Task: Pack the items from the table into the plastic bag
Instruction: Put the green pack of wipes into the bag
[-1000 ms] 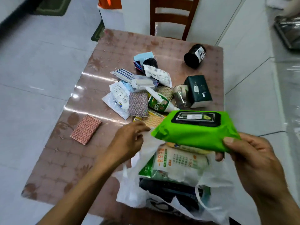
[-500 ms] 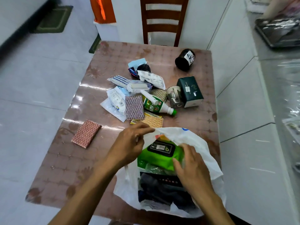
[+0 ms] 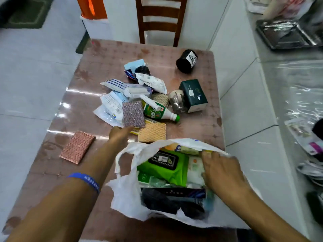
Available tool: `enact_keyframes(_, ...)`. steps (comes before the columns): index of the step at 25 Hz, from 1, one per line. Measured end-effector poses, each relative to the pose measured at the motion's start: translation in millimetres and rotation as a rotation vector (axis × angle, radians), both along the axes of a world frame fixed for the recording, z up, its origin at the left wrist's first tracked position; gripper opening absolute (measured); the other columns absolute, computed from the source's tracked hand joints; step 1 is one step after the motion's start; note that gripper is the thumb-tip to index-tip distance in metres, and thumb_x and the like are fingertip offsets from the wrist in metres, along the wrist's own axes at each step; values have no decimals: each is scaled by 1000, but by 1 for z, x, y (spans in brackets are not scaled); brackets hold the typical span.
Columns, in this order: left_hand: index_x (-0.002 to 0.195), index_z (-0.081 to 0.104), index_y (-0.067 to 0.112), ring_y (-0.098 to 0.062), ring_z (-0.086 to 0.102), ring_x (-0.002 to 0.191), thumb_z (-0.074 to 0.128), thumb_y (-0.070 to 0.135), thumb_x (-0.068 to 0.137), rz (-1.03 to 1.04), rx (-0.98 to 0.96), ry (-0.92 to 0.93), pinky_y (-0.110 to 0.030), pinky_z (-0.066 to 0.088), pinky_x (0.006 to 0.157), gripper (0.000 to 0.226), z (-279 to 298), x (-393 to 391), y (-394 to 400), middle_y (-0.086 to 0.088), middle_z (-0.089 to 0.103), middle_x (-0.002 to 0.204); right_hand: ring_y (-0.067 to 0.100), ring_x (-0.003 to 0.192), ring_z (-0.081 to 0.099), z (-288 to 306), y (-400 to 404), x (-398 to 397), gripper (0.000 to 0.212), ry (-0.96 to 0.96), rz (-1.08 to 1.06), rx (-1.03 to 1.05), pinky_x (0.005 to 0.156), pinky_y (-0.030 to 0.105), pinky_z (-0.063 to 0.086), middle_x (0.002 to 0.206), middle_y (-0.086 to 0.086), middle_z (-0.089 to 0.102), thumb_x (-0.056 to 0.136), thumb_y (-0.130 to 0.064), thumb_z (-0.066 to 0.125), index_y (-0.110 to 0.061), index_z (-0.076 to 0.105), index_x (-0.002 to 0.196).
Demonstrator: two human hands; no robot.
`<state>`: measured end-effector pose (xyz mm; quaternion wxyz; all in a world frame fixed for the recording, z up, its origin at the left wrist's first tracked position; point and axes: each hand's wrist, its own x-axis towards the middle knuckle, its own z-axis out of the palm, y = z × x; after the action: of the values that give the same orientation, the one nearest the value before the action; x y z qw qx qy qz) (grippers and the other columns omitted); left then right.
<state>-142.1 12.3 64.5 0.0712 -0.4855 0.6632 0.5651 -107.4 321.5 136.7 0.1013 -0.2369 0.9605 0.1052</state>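
Note:
A white plastic bag [image 3: 129, 198] lies open at the table's near edge. Inside it sit a green wet-wipes pack [image 3: 167, 170], a white packet and dark items. My right hand [image 3: 222, 170] rests at the bag's right rim, fingers on the plastic and the packed items. My left hand [image 3: 120, 135] reaches away from the bag, fingers extended beside a purple scouring pad [image 3: 133, 114] and a yellow pad [image 3: 152, 132]. A pile of loose items lies beyond: a green-labelled bottle [image 3: 157, 112], white packets [image 3: 113, 105], a dark green box [image 3: 193, 95].
A pink pad [image 3: 77, 146] lies alone on the left of the brown table [image 3: 83, 102]. A black cup [image 3: 187, 61] lies at the far right, a wooden chair [image 3: 160, 20] behind the table. A white counter [image 3: 288, 102] with foil-wrapped trays runs along the right.
The green wipes pack went from my right hand into the bag. My left hand let go of the bag's rim and moved toward the pile; my right hand shifted to the bag's right edge.

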Motion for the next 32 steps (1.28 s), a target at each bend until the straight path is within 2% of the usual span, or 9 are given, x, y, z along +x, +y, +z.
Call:
enact_keyframes(2,91,63,-5,-11,57,33,68,21,87,59,134,7,-16,40,30,26,-23,-13,0,-8,64,60,34,60,58,20,15,-12,63,191,61,-48,52,35,41,76,15,63,47,-17,87,-10,65,105)
enact_keyframes(6,90,59,13,-15,64,51,64,19,91,94,187,110,-26,48,44,8,-18,-22,-2,-15,71,100,38,96,54,37,37,-22,68,272,-115,-58,71,44,42,120,15,56,68,-24,75,-16,50,131)
enact_keyframes(11,80,67,10,-17,59,64,60,14,87,-259,140,524,-24,45,55,11,110,63,18,-3,70,71,29,78,60,38,36,-41,21,-132,-440,-356,61,31,40,91,3,69,83,-20,58,-24,60,104)
enact_keyframes(15,70,65,2,-21,56,52,69,35,72,-808,160,277,-28,42,48,33,143,115,82,-11,66,62,19,69,56,50,32,-48,15,-227,-387,-582,56,29,37,73,-4,60,83,-14,59,-26,58,92)
enact_keyframes(19,69,67,15,-18,63,66,62,65,70,-1140,-414,38,-38,52,63,50,98,85,140,-1,68,67,20,71,58,60,36,-46,14,-207,-336,-602,59,31,41,75,-2,63,84,-13,59,-24,59,92)
enact_keyframes(21,68,68,22,-10,61,66,61,71,71,-1082,-532,100,-31,50,59,49,87,84,146,7,67,67,19,69,57,59,39,-45,13,-193,-325,-594,58,31,41,74,-2,63,84,-13,57,-25,58,91)
enact_keyframes(24,66,64,25,-9,58,57,65,51,80,-621,-438,235,-32,48,55,30,76,93,109,6,61,58,15,65,56,57,40,-40,11,-173,-305,-595,55,30,41,71,-4,60,87,-15,57,-25,57,91)
enact_keyframes(27,77,63,25,-18,65,69,63,38,82,-331,-356,116,-42,57,68,14,42,75,60,5,69,80,14,62,56,53,30,-32,9,-154,-309,-639,54,31,45,68,-6,59,88,-18,59,-27,56,88)
enact_keyframes(32,104,64,11,-30,63,98,69,52,74,-281,-109,-117,-34,50,80,51,-47,20,36,-9,68,107,15,77,56,49,17,-16,9,-74,-279,-660,64,33,51,87,-7,62,89,-24,62,-26,55,95)
